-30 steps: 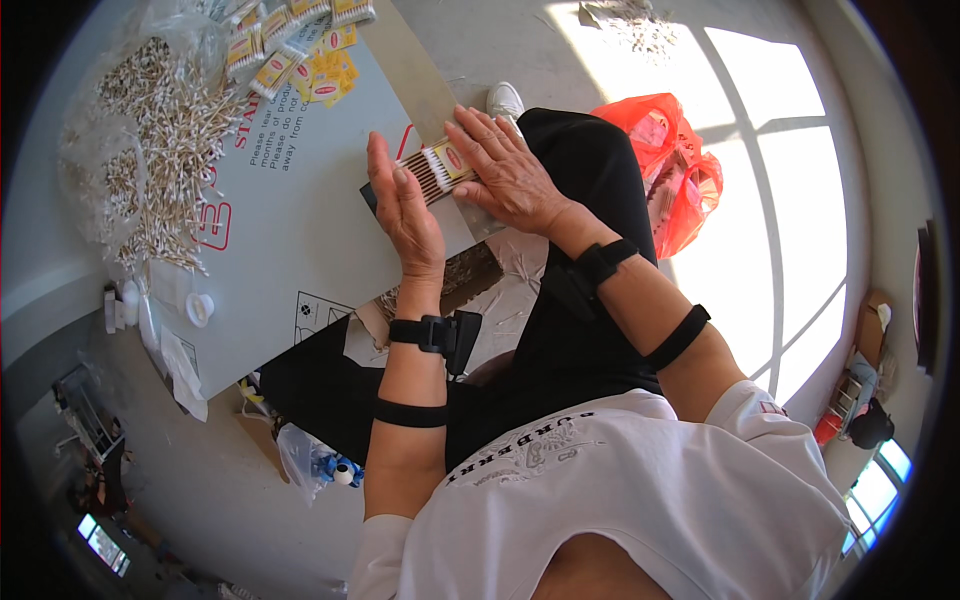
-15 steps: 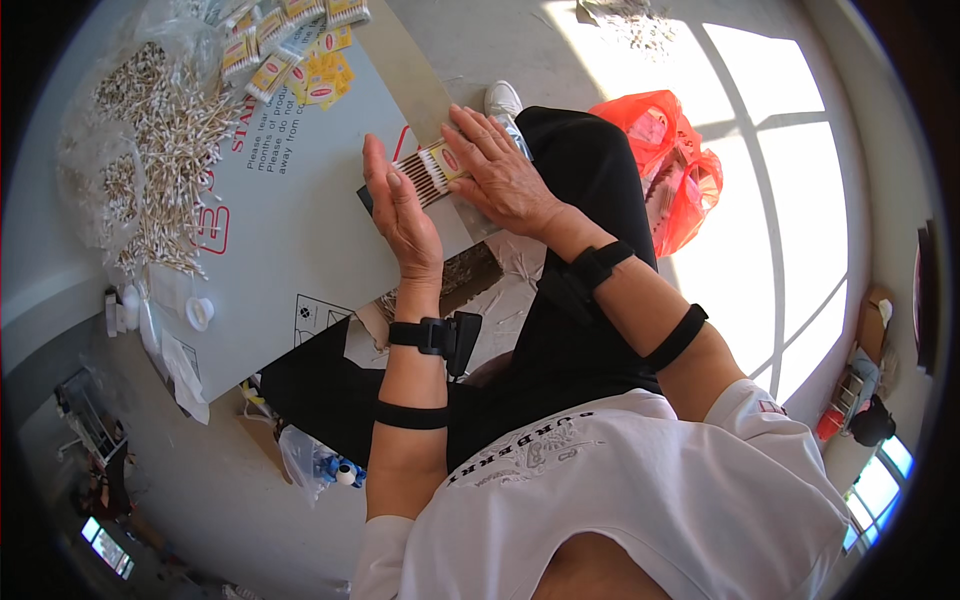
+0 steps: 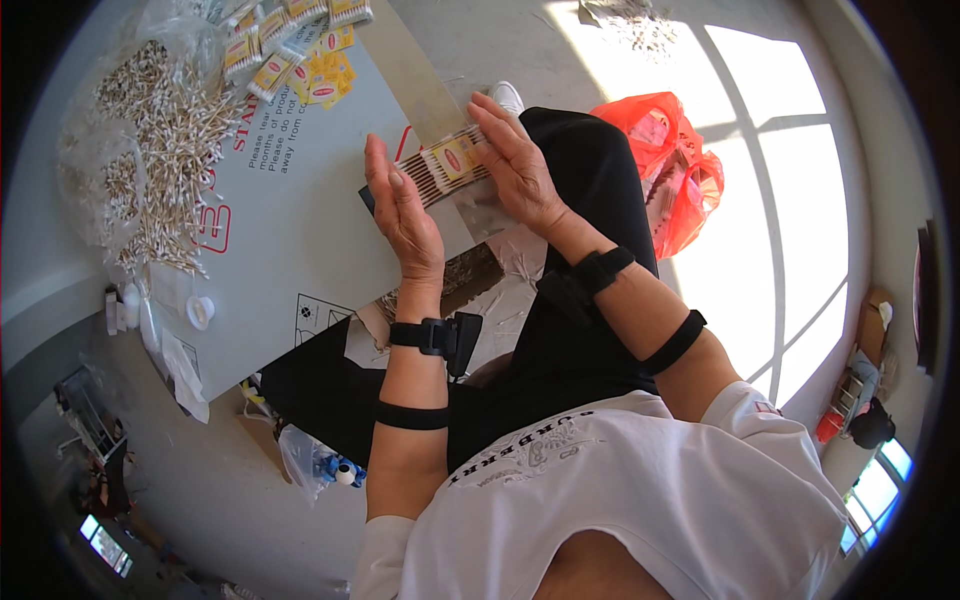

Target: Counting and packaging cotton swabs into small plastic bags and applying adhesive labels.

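A flat row of cotton swabs (image 3: 425,178) lies between my two hands near the table's right edge, with a yellow and white label card (image 3: 456,157) across its middle. My left hand (image 3: 408,215) is at the left ends of the swabs, fingers stretched out and upright. At the opposite ends stands my right hand (image 3: 522,172), its fingers straight and its palm turned toward the row. A dark edge of something under the swabs shows beside my left fingers; the rest of it is hidden.
A heap of loose cotton swabs (image 3: 180,150) in clear plastic covers the table's (image 3: 300,240) left side. Packed swab bags (image 3: 270,75) and yellow cards (image 3: 330,78) lie at the back. An open box (image 3: 470,275) is below the near edge. A red plastic bag (image 3: 690,180) is on the right.
My right hand has drawn back from over the label card to the right ends of the swabs, uncovering the card and more of the row. My left hand has hardly moved.
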`<state>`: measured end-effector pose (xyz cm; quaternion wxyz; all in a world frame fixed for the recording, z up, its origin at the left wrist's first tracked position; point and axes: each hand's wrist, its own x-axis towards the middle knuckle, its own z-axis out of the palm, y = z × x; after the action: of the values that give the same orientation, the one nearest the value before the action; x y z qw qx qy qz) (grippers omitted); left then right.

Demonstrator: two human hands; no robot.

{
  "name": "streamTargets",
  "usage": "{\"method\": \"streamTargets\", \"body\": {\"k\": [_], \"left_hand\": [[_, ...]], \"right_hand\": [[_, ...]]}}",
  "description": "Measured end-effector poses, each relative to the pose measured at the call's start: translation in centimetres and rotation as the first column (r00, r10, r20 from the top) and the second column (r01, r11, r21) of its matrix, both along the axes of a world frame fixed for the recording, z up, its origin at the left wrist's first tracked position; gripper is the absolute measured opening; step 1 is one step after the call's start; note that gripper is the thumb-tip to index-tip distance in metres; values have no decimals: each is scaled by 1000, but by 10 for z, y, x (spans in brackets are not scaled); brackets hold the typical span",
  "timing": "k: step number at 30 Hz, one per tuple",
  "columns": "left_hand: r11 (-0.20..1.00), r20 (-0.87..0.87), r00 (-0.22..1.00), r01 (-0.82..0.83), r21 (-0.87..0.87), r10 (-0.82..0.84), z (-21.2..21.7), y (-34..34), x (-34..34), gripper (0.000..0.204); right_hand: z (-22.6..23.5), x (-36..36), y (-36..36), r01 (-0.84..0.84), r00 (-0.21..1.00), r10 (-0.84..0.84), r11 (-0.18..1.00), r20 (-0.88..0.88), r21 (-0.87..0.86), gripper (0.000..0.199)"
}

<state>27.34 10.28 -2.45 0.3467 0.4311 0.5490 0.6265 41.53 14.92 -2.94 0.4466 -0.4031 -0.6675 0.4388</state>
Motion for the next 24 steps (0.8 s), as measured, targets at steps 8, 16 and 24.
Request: {"method": "streamTargets", "body": {"k": [8, 16, 24], "left_hand": [[1000, 4, 1000, -3, 0, 3, 0, -1, -1, 66], [1000, -28, 1000, 0, 2, 0, 1, -1, -1, 69], [1000, -28, 1000, 5, 0, -5, 0, 0, 0, 70]], "right_hand": [[-11, 0, 4, 32, 968, -69, 987, -242, -155, 39], [-12, 6, 9, 336, 734, -609, 711, -301, -617, 37], [-18, 5, 22, -246, 526, -674, 463, -518, -852, 25]]}}
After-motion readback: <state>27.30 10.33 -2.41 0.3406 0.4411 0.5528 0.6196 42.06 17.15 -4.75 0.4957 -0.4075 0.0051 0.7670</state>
